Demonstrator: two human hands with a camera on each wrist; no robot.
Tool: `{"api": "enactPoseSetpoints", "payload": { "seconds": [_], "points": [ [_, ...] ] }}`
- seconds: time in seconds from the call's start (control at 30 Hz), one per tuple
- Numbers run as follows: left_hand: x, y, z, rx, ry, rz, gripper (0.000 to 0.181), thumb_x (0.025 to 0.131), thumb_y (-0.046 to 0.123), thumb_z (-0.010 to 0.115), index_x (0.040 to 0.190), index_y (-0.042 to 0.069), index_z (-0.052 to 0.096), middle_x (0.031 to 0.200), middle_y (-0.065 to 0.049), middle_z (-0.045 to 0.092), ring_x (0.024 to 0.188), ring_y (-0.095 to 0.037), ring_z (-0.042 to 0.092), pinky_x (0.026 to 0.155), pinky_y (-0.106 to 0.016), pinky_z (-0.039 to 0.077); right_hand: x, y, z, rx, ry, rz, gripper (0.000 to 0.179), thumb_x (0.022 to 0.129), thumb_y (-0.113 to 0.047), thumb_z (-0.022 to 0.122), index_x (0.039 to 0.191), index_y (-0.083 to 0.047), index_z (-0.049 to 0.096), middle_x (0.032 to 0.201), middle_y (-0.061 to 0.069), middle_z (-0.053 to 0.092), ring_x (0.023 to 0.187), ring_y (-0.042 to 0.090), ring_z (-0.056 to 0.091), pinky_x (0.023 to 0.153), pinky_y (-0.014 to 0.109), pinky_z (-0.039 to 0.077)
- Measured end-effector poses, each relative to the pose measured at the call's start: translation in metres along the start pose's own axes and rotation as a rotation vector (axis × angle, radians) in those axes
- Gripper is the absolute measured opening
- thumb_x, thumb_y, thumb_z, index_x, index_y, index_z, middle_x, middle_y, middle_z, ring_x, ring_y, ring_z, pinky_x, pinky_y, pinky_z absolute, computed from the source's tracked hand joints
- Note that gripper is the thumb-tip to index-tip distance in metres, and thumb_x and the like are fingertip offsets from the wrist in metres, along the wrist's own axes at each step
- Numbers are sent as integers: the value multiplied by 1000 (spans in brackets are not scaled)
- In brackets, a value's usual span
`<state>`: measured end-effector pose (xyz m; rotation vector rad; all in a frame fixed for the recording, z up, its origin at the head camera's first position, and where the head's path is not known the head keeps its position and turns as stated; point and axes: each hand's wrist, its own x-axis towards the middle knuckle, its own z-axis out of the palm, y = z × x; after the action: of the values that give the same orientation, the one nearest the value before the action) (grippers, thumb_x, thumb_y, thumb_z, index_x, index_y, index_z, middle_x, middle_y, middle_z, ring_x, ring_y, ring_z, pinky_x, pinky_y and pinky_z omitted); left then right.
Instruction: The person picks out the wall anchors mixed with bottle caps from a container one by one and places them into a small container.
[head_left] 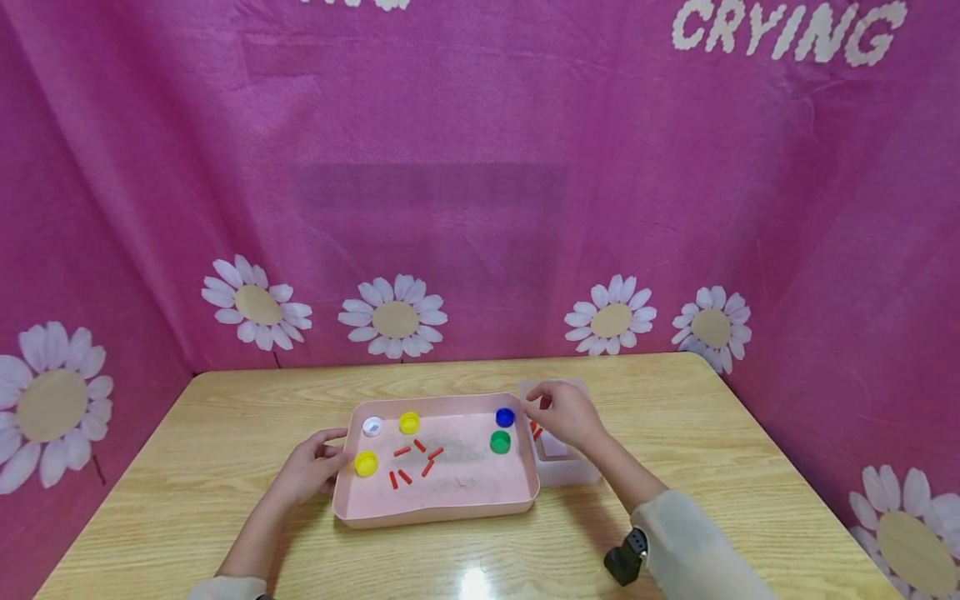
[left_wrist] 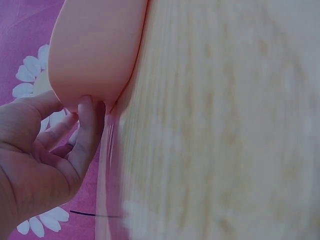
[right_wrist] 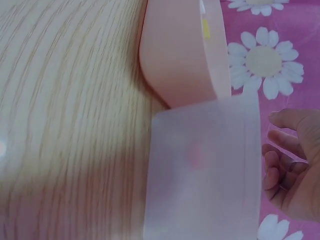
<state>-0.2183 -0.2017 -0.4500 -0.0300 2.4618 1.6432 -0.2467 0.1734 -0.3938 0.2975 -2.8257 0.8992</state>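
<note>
My left hand (head_left: 311, 468) grips the left end of a shallow pink tray (head_left: 450, 510), its thumb at the rim. Fingers of that hand touch the outer wall of the tray (left_wrist: 95, 55) in the left wrist view. My right hand (head_left: 566, 412) hovers over a small translucent box (head_left: 570, 475) beside the tray, fingers loosely bent with nothing visible between them. In the right wrist view the hand (right_wrist: 295, 165) is above the box (right_wrist: 200, 165). A few short red sticks (head_left: 537, 432) show inside the box.
Several short red sticks (head_left: 427, 467) lie scattered in the tray. Round bottle caps stand along its ends: a white cap (head_left: 372, 427), yellow caps (head_left: 408, 422) (head_left: 365, 463), a blue cap (head_left: 505, 417) and a green cap (head_left: 500, 442). A pink flowered curtain (head_left: 480, 217) hangs behind the wooden table (head_left: 675, 433).
</note>
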Motion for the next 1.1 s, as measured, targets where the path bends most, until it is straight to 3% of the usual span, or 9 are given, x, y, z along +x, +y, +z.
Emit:
{"api": "enactPoseSetpoints", "payload": {
  "seconds": [0.33,0.57,0.93,1.1],
  "points": [
    [0,2,2,1,11,-9,48,91,9,56,134,-5,40,105,-24,57,69,-17,61,58,-33,56,2,-16,8,72,-46,10,19,83,-24,70,95,-9,70,69,2,57,48,11,48,46,23,40],
    [1,2,3,5,14,-27,47,92,9,54,135,-3,40,105,-23,58,69,-18,61,58,-32,55,4,-26,13,63,-54,-3,18,83,-26,70,92,-11,71,69,0,57,58,11,46,51,23,39],
    [0,-1,3,-31,16,-16,46,91,6,55,134,-3,41,103,-21,56,71,-17,61,58,-34,56,2,-40,32,94,-102,-98,15,82,-22,70,91,-10,70,68,-2,56,60,9,47,54,21,39],
    [0,0,1,-24,15,-6,47,91,7,56,134,-5,40,103,-22,56,72,-17,61,59,-35,57,2,-48,41,91,-113,-189,15,81,-19,70,91,-7,70,66,-2,56,59,7,45,54,20,38]
  ]
}}
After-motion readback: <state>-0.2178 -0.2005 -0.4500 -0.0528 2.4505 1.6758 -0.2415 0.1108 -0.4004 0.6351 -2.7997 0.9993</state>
